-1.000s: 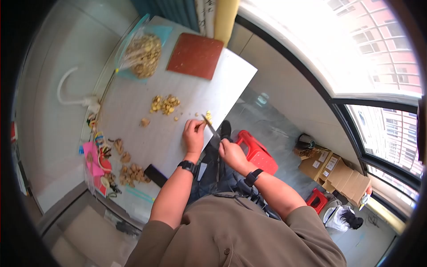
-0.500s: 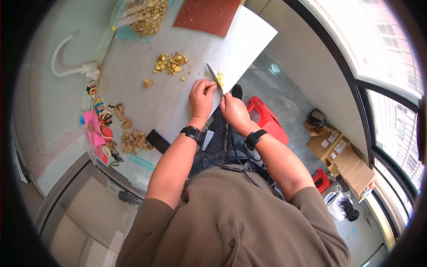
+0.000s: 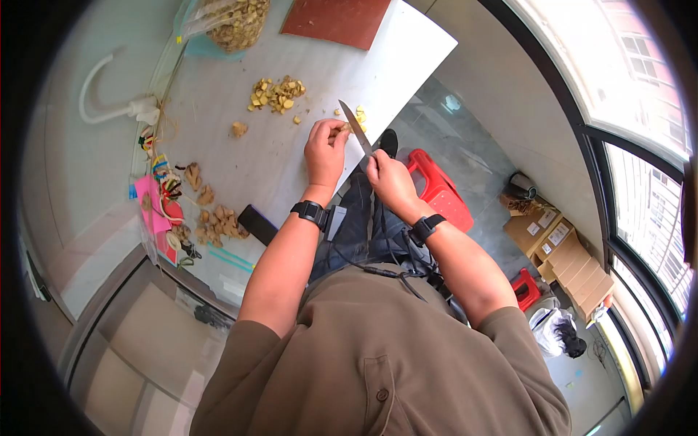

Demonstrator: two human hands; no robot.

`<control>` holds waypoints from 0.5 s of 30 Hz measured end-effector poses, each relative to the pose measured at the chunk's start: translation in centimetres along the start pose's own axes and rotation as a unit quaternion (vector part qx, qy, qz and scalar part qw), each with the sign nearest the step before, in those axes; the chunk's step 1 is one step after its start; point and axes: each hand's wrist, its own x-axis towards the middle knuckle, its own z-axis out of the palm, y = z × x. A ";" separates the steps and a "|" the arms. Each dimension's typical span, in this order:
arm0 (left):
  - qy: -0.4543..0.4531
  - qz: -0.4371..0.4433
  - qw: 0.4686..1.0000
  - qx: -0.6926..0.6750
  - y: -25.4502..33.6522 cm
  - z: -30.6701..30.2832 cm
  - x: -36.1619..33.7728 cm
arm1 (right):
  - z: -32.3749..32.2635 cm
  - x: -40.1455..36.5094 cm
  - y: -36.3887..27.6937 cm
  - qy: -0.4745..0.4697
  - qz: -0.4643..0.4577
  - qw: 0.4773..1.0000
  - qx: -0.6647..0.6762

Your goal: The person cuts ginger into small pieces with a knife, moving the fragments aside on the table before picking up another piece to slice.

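Observation:
In my right hand (image 3: 391, 183) is the handle of a knife (image 3: 355, 125), its blade pointing away from me to the upper left. My left hand (image 3: 325, 154) is closed on a small piece of ginger (image 3: 345, 128) beside the blade, mostly covered by my fingers. A few yellow ginger slices (image 3: 360, 116) lie just past the blade near the table edge. Farther off sits a pile of sliced ginger (image 3: 277, 95), with a single ginger knob (image 3: 239, 129) to its left. More whole ginger roots (image 3: 218, 225) are heaped at the lower left.
A bag of ginger pieces (image 3: 240, 25) and a reddish-brown board (image 3: 337, 20) lie at the table's far end. Near my left forearm is a phone (image 3: 257, 224). Coloured cords (image 3: 171, 190) line the left side. A red stool (image 3: 440, 195) stands right of the table.
My right hand and the knife have shifted slightly right, away from my left hand. The left hand has moved a little up and left, and the ginger in it shows more.

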 end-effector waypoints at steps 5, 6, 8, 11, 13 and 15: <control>0.023 0.076 0.996 0.031 -0.3 -0.3 0.3 | -0.8 -1.0 0.8 -0.019 -0.007 1.000 -0.019; 0.018 0.073 0.996 0.047 -0.3 -0.4 0.3 | -0.9 -1.2 0.8 -0.030 -0.003 0.999 -0.018; 0.013 0.068 0.996 0.062 -0.2 -0.6 0.3 | -1.0 -1.4 0.7 -0.035 -0.002 0.999 -0.020; 0.011 0.035 0.999 0.028 -0.1 -0.6 0.3 | -0.9 -1.6 0.7 -0.037 -0.002 0.999 -0.021; 0.015 0.045 0.999 0.014 0.3 -0.7 0.3 | -1.0 -1.6 0.6 -0.037 0.000 0.999 -0.021; 0.010 0.050 0.999 0.010 0.5 -0.7 0.3 | -0.9 -1.6 0.5 -0.020 -0.004 1.000 -0.021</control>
